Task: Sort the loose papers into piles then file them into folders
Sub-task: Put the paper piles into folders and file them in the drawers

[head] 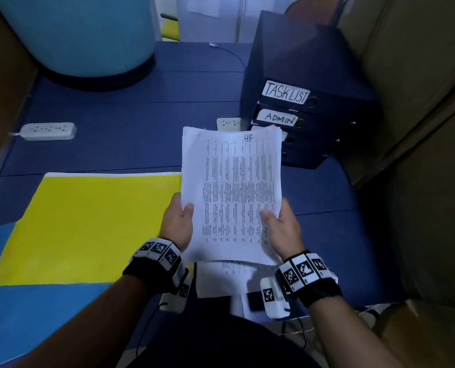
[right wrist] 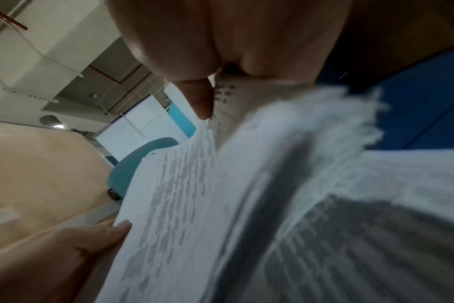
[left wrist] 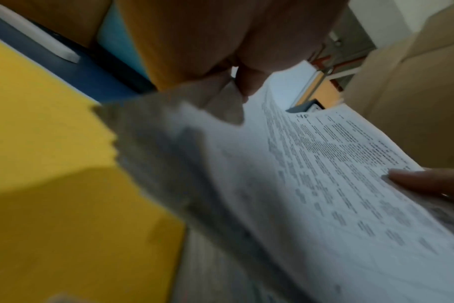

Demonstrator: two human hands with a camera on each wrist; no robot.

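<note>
Above the blue worktop [head: 115, 128], a paper stack [head: 231, 192] is gripped by both hands, left hand [head: 177, 224] and right hand [head: 280, 229]; filing into the labelled folders [head: 295, 112] looks undone.

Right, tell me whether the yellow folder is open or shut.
Cannot tell: the yellow folder lies flat on the table, with no papers visibly on it.

Binder labels [head: 287, 92] read "TASKLIST" and "ADMIN"; paper stack [head: 231, 192] reads "HF".

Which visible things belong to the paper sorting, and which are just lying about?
Job: white printed paper stack held by left hand and right hand; dark blue labelled binders; yellow folder.
Lying about: white power strip; light blue barrel.
</note>
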